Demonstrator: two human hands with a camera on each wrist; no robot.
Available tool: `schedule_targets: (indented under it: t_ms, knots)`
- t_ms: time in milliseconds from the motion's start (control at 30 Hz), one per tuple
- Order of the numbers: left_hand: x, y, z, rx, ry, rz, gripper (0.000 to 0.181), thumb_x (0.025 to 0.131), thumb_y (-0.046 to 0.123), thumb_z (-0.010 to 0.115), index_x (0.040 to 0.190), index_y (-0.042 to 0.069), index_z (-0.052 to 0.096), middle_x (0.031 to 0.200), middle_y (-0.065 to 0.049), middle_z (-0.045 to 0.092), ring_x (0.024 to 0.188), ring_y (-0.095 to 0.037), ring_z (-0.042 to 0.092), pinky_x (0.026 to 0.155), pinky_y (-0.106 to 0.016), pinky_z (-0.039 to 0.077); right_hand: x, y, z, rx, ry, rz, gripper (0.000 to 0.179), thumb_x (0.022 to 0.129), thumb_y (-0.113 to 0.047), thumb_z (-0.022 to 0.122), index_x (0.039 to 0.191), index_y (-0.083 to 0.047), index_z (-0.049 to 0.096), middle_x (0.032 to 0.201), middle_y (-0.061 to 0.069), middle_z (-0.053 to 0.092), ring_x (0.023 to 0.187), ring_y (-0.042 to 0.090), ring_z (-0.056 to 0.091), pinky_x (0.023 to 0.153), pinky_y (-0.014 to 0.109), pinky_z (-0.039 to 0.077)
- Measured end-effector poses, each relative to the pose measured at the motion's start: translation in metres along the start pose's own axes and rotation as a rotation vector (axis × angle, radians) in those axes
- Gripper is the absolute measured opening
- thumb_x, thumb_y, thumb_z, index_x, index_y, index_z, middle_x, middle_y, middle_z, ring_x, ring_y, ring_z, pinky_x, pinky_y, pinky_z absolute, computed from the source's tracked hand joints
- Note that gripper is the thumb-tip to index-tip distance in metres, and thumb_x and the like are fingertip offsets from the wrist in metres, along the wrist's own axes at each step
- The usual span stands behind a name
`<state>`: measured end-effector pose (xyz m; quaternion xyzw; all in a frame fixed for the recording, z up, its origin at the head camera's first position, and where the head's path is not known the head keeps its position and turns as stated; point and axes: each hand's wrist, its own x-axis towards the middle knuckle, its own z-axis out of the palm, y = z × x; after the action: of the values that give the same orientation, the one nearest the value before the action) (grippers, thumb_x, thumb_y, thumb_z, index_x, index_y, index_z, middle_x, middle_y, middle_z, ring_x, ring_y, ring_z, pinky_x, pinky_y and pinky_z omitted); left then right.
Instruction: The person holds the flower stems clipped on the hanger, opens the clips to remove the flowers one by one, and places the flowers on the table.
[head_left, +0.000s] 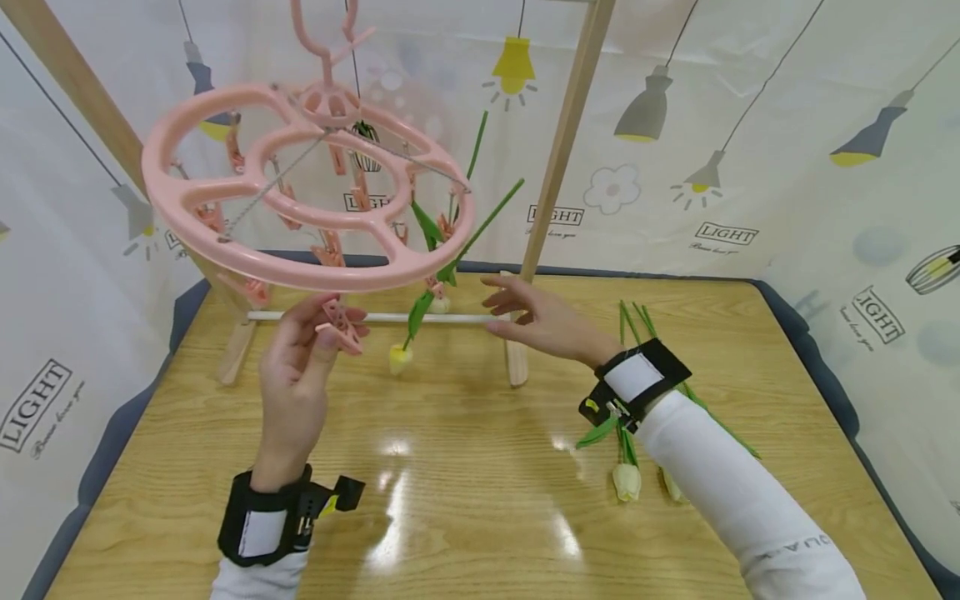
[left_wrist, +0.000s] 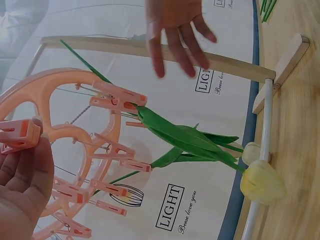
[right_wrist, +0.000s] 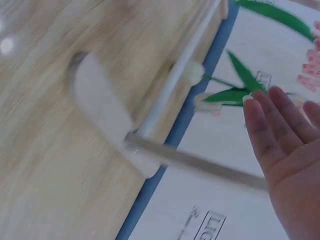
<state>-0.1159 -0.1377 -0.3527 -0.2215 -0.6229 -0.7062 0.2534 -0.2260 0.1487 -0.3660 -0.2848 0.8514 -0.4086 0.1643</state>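
Observation:
A round pink clip hanger [head_left: 300, 271] hangs at the left, with several pink clothespins around it. Below its near rim, my left hand [head_left: 296, 375] pinches one pink clothespin [head_left: 341, 327] between thumb and fingers; no flower shows in that clip. Two tulips hang head down from clips at the hanger's right side: a yellow tulip [left_wrist: 262, 182] and a paler one [head_left: 440, 303] behind it. My right hand [head_left: 551, 321] is in the air by the rack's right post, fingers spread and holding nothing, right of the hanging tulips.
A wooden rack's right post [head_left: 558, 158] and white crossbar [head_left: 465, 318] stand behind the hands. On the table [head_left: 465, 517], tulips [head_left: 627, 482] lie at the right, partly under my right forearm. A patterned sheet [head_left: 675, 225] surrounds the table.

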Motion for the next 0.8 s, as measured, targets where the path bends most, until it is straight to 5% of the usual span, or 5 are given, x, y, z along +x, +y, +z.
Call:
schedule_targets:
  t_ms: [267,433,567,667,800]
  knots:
    - [0.001,0.002,0.0,-0.034,-0.029,0.017,0.032,0.099,-0.007,0.043,0.129,-0.02,0.044,0.104,-0.002,0.068,0.091,-0.016,0.065,0.083,-0.018,0.057,0.021,-0.033,0.01,0.201,0.002,-0.068,0.074,0.096,-0.027,0.059,0.156,-0.024,0.015,0.154,0.01,0.038,0.136,0.022,0.04,0.112,0.049,0.038]
    - [0.002,0.002,0.0,-0.065,-0.047,0.032,0.032,0.099,-0.008,0.042,0.129,-0.017,0.045,0.104,-0.003,0.069,0.091,-0.016,0.065,0.084,-0.019,0.057,0.028,-0.042,0.021,0.274,0.041,-0.175,0.059,0.095,-0.014,0.061,0.149,-0.014,0.036,0.143,0.014,0.051,0.128,0.023,0.05,0.107,0.046,0.046]
    - [0.002,0.001,-0.001,-0.073,-0.049,0.025,0.031,0.099,-0.007,0.042,0.129,-0.015,0.047,0.105,-0.003,0.069,0.09,-0.015,0.065,0.082,-0.018,0.057,0.032,-0.043,0.029,0.266,0.121,-0.228,0.031,0.095,-0.01,0.06,0.125,-0.002,0.058,0.122,0.019,0.064,0.11,0.022,0.062,0.094,0.043,0.056]
    - [0.001,0.0,-0.002,-0.057,-0.039,0.005,0.032,0.1,-0.005,0.042,0.13,-0.013,0.047,0.105,-0.002,0.068,0.089,-0.014,0.065,0.081,-0.017,0.057,0.033,-0.044,0.033,0.252,0.159,-0.257,0.019,0.096,-0.007,0.059,0.111,0.004,0.063,0.113,0.024,0.067,0.1,0.024,0.066,0.089,0.043,0.058]
    - [-0.001,-0.001,-0.002,-0.014,-0.017,-0.053,0.035,0.101,-0.003,0.04,0.136,-0.006,0.045,0.105,0.002,0.068,0.087,-0.012,0.065,0.077,-0.015,0.056,0.029,-0.044,0.034,0.256,0.162,-0.261,0.02,0.096,-0.006,0.057,0.113,0.005,0.062,0.113,0.025,0.066,0.1,0.025,0.066,0.09,0.042,0.058]
